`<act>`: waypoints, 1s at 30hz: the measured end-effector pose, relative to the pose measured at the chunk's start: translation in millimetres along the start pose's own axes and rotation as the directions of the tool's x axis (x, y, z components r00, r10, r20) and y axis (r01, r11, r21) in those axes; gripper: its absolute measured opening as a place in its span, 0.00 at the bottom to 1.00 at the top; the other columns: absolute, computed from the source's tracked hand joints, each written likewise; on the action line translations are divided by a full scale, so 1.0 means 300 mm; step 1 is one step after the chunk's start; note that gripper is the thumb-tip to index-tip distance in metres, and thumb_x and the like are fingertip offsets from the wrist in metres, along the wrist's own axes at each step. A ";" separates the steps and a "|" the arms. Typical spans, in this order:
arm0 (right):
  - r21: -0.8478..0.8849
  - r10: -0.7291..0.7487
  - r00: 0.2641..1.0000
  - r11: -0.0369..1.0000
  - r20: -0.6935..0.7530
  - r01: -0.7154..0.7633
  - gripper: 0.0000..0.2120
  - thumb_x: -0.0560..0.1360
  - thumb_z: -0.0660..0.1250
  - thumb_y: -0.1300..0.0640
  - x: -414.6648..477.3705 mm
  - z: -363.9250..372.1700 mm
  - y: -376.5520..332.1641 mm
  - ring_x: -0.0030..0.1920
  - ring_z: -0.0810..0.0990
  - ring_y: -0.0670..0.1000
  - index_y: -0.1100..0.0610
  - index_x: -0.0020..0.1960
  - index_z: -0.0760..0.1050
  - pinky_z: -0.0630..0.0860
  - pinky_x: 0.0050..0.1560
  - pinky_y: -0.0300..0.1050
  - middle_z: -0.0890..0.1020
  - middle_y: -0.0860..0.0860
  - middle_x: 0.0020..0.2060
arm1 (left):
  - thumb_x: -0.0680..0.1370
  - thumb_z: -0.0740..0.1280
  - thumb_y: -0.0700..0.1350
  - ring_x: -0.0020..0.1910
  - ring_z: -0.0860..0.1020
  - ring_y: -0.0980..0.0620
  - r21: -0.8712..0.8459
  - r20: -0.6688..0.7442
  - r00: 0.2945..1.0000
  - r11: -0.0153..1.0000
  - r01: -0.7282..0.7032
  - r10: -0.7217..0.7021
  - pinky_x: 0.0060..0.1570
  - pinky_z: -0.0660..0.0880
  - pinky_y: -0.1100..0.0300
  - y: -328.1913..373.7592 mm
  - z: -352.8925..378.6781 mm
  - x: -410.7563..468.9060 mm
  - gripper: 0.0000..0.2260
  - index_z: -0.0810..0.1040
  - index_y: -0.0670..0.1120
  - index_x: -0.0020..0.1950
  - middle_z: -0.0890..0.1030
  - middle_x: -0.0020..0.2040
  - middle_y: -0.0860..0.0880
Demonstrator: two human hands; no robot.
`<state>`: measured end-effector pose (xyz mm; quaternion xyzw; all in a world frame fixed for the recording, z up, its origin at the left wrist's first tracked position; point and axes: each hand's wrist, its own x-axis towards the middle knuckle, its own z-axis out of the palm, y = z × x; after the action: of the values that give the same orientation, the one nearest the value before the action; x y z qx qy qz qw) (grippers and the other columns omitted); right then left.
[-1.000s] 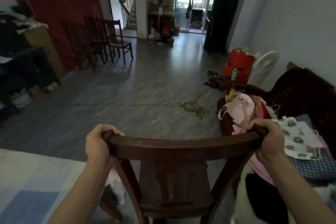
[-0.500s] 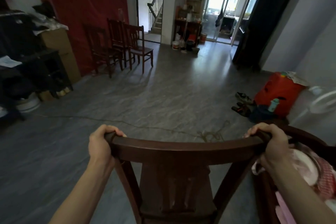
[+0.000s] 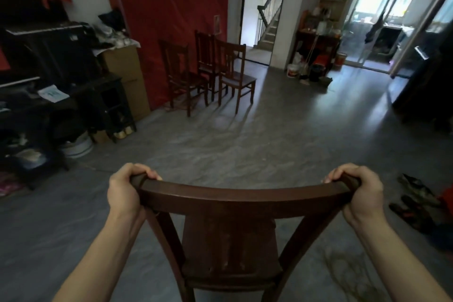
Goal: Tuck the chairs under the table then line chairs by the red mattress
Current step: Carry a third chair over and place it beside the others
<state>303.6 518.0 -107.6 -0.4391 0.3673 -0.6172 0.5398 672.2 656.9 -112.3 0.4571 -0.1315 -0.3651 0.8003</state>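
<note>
Chair (image 3: 240,197) and grip are as they were a second ago: the left hand (image 3: 123,191) and the right hand (image 3: 359,193) each curl tight round one end of its curved top rail. What has changed is the room around it. The sofa heaped with clothes has slid out of view on the right. The red mattress (image 3: 171,7) standing against the far wall now lies ahead and closer, with three chairs (image 3: 210,73) already in a row at its foot, along the far left edge of the floor (image 3: 245,149). The cord (image 3: 343,270) that lay ahead is now just right of the held chair, and shoes (image 3: 414,193) sit near the floor's right edge. The person has evidently turned and is bringing this chair toward the row; it probably belongs beside the nearest of the three. Whether its legs are off the floor cannot be seen.
</note>
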 end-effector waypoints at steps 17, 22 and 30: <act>0.014 0.004 1.000 1.000 0.005 -0.004 0.16 0.67 0.56 0.59 1.623 0.877 0.636 0.28 0.74 0.56 0.57 0.24 0.75 0.72 0.35 0.43 0.75 0.56 0.23 | 0.72 0.59 0.40 0.27 0.75 0.47 0.042 -0.022 0.999 0.998 0.038 -0.038 0.28 0.75 0.62 -0.068 0.516 1.868 0.12 0.73 0.41 0.28 0.75 0.29 0.42; 0.032 -0.005 1.000 0.999 0.014 0.005 0.16 0.68 0.56 0.60 2.146 1.080 0.891 0.28 0.75 0.54 0.57 0.25 0.76 0.74 0.33 0.39 0.74 0.55 0.24 | 0.72 0.59 0.42 0.26 0.74 0.47 0.120 -0.033 0.999 0.992 0.038 -0.034 0.27 0.73 0.63 -0.156 0.692 2.440 0.08 0.70 0.40 0.34 0.72 0.33 0.40; 0.030 0.023 0.998 0.999 -0.050 -0.022 0.16 0.67 0.57 0.60 2.893 1.399 1.156 0.27 0.75 0.55 0.57 0.25 0.77 0.73 0.33 0.41 0.76 0.55 0.23 | 0.69 0.60 0.43 0.28 0.74 0.46 0.170 0.007 0.999 0.985 0.036 -0.037 0.30 0.74 0.60 -0.238 0.995 3.280 0.11 0.74 0.42 0.27 0.75 0.29 0.43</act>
<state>789.1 -382.8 -158.2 -0.4115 0.3766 -0.6272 0.5435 1164.3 -248.8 -129.1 0.5240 -0.1578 -0.3695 0.7510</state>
